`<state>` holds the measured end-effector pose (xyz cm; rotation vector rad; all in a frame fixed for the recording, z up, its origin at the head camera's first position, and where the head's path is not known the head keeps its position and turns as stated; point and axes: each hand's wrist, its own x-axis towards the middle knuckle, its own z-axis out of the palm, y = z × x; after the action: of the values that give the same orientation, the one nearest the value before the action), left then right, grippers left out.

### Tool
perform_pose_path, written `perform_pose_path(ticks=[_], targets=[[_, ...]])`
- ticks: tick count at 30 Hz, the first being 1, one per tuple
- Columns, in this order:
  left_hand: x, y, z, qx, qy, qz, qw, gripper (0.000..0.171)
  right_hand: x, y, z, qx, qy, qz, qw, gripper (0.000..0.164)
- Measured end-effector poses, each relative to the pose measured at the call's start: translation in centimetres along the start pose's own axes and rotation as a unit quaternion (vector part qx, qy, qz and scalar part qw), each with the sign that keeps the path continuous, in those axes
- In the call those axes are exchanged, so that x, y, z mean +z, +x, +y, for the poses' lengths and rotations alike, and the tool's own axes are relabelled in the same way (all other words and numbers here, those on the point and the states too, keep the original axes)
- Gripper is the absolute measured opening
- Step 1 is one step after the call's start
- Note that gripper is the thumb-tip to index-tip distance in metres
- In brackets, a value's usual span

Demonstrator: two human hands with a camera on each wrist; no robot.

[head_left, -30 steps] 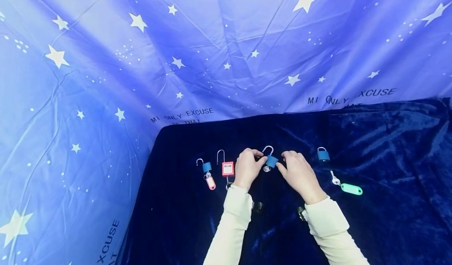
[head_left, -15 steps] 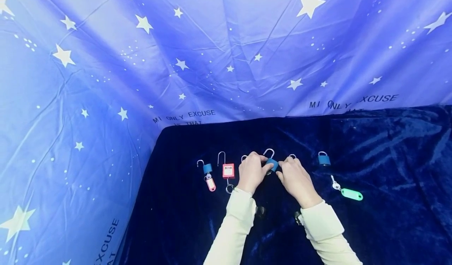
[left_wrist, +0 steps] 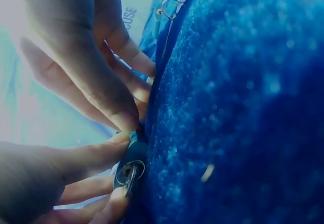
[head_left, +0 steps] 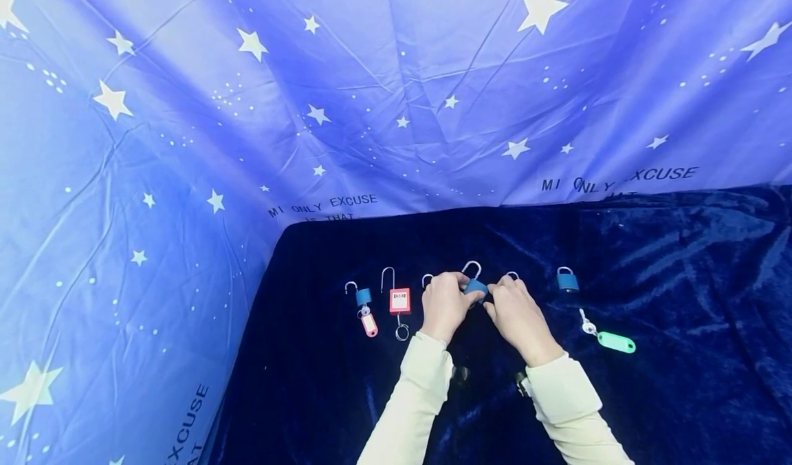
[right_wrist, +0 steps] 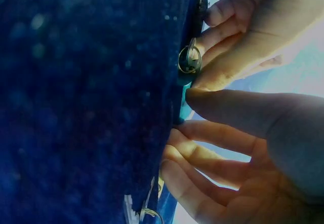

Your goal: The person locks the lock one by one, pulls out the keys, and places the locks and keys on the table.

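A blue padlock (head_left: 475, 287) lies between the two hands, its shackle raised open. My left hand (head_left: 444, 307) holds it between thumb and fingers on the left side. A key on a ring (left_wrist: 130, 176) sits in the padlock's base beside the left fingertips. From the right, my right hand (head_left: 520, 317) pinches the other end of the padlock with thumb and index finger, as the right wrist view shows. The right hand partly hides another padlock, whose shackle (head_left: 512, 274) shows behind the knuckles. One more shackle (head_left: 427, 280) peeks out behind the left hand.
On the dark blue velvet cloth (head_left: 322, 252), a blue padlock with a red-tagged key (head_left: 363, 296) and a red padlock (head_left: 400, 301) lie left. At right are a closed blue padlock (head_left: 567, 283) and a key with green tag (head_left: 616, 342). A starry curtain (head_left: 396, 155) hangs behind.
My left hand has shifted right and taken a fuller grip on the blue padlock. My right hand has come left to its other side. Shackles behind both hands have come into view.
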<state>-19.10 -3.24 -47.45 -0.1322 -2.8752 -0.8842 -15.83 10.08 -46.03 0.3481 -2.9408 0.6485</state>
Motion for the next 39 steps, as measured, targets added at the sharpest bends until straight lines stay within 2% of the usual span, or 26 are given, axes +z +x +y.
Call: perform_pose_path(ticks=[5, 11, 16, 22, 27, 31, 35, 37, 39], targets=[[-0.1, 0.2, -0.2, -0.005, -0.052, -0.008, 0.9986, 0.029, -0.2, 0.1, -0.1, -0.010, 0.012, 0.013, 1.000, 0.024], [-0.3, 0.3, -0.3, -0.015, -0.113, -0.039, 0.9928, 0.027, -0.3, 0.2, 0.0, 0.010, 0.048, 0.022, 0.999, 0.015], [-0.4, 0.1, -0.5, -0.052, -0.154, -0.063, 0.9847, 0.024, -0.3, 0.2, 0.2, 0.018, 0.074, 0.013, 0.997, 0.015], [-0.8, 0.4, -0.5, -0.063, -0.226, -0.062, 0.9700, 0.025, -0.5, 0.5, 0.4, 0.041, 0.122, 0.027, 0.991, 0.020], [-1.3, 0.7, -0.3, -0.075, -0.304, -0.058, 0.9479, 0.027, -0.9, 0.7, 0.4, 0.076, 0.175, 0.024, 0.981, 0.029], [-1.9, 0.7, 0.1, -0.079, -0.386, -0.059, 0.9173, 0.030, -1.2, 0.8, 0.3, 0.084, 0.235, 0.018, 0.968, 0.037], [-2.4, 0.7, 0.5, -0.084, -0.464, -0.071, 0.8791, 0.031, -1.6, 0.9, 0.3, 0.071, 0.336, 0.007, 0.939, 0.044], [-2.5, 0.7, 0.6, -0.088, -0.483, -0.075, 0.8681, 0.031, -1.8, 0.9, 0.2, 0.064, 0.382, 0.003, 0.922, 0.046], [-2.5, 0.8, 0.7, -0.089, -0.495, -0.077, 0.8610, 0.031, -2.2, 0.9, 0.2, 0.065, 0.416, 0.000, 0.907, 0.046]])
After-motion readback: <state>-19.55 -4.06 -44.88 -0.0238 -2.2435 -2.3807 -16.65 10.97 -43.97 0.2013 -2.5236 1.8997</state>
